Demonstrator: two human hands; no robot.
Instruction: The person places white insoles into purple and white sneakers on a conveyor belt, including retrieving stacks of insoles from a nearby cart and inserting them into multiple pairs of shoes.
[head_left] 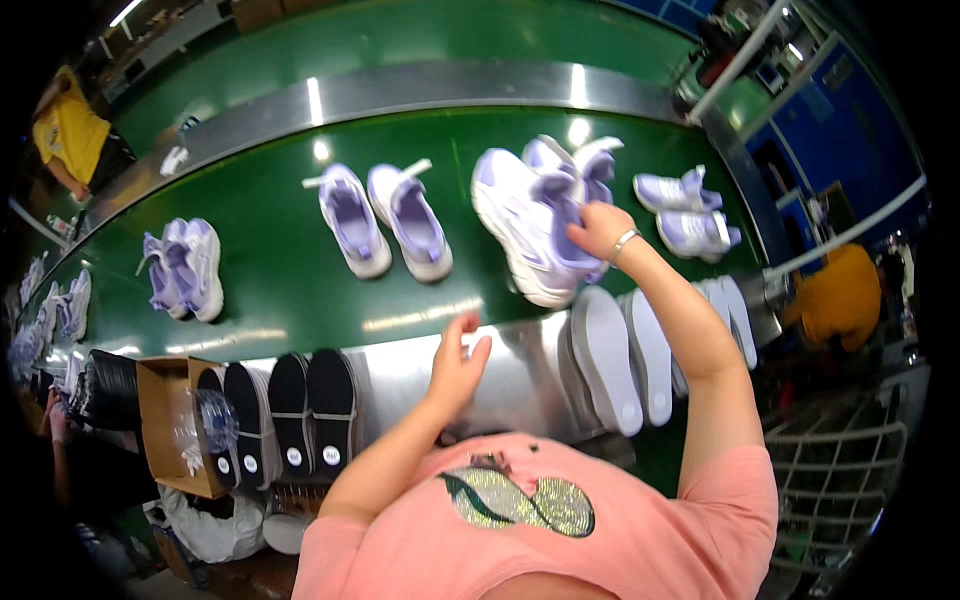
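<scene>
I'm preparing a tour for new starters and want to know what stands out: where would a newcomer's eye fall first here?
Probably on the white-and-lavender shoe just right of centre, with the person's right hand closed on it, against the green work surface. Next, the pink shirt at bottom centre, with its glittery emblem. Then the black insoles at lower left and grey insoles right of centre.

LABELS: round white stickers point(294, 456), one near the lower end of each of four black insole stacks point(291, 397), bearing short dark characters | MARKS: small round marks point(629, 411) near the lower ends of two pale grey insoles point(603, 350), too small to read | OTHER TEXT: none readable
</scene>
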